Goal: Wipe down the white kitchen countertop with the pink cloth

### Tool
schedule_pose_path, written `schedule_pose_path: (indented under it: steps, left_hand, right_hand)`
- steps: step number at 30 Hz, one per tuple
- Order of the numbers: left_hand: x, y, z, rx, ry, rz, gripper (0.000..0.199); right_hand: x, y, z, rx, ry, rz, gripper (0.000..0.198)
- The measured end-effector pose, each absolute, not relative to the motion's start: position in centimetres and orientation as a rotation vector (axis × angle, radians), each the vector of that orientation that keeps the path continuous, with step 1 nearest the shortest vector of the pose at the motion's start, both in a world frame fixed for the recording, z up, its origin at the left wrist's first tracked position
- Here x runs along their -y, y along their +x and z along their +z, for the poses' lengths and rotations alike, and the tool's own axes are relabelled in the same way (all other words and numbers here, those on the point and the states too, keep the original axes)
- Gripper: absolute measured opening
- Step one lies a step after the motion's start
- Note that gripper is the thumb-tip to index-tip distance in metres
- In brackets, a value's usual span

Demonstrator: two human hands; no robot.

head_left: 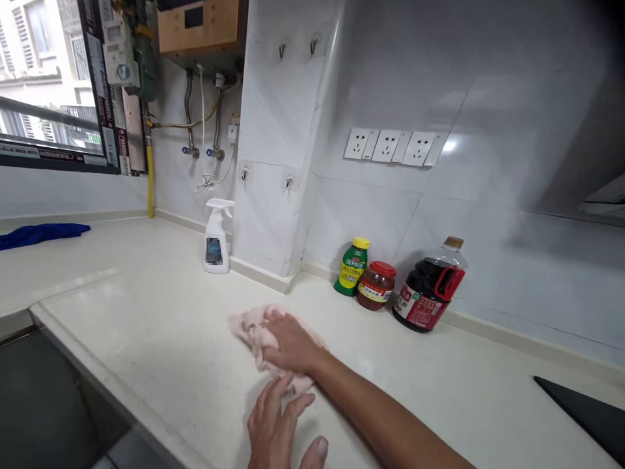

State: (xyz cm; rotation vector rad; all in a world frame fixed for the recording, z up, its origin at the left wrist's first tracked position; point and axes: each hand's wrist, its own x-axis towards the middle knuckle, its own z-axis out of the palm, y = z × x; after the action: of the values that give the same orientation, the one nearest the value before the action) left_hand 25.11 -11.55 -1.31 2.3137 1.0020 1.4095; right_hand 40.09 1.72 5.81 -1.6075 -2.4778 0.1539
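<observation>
A pale pink cloth [256, 332] lies bunched on the white countertop [161, 326], a little blurred. Pressing down on it, my right hand [291, 344] holds the cloth against the surface, its fingertips partly sunk in the folds. My left hand [278, 423] is nearer to me, just below the cloth's front edge. Its fingers are apart and bent a little, with nothing in them. Whether its fingertips touch the cloth I cannot tell. My right forearm crosses the counter from the lower right.
Along the wall stand a white spray bottle [215, 241], a green squeeze bottle [351, 268], a red-lidded jar [375, 286] and a large dark sauce bottle [424, 290]. A blue cloth [43, 234] lies far left. A black flat object [586, 417] sits at right. The counter's edge [107, 384] runs lower left.
</observation>
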Motion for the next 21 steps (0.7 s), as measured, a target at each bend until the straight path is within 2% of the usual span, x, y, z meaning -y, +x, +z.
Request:
schedule_pose_path:
  steps: [5, 11, 16, 21]
  left_hand:
    - [11.7, 25.0, -0.4, -1.063, 2.191, 1.471, 0.035]
    - [11.3, 24.6, 0.3, -1.094, 2.152, 1.343, 0.035]
    - [11.4, 24.2, 1.4, -1.106, 2.072, 1.176, 0.036]
    - [11.7, 24.4, 1.0, -1.038, 2.108, 1.173, 0.037]
  right_hand:
    - [1.8, 37.9, 5.5, 2.605, -1.329, 0.296, 0.053]
    - [4.6, 47.9, 6.6, 2.204, -1.776, 0.114, 0.045]
    - [11.9, 58.6, 5.9, 1.786, -2.201, 0.025, 0.062]
    - [22.9, 65.6, 1.2, 1.589, -2.362, -0.094, 0.072]
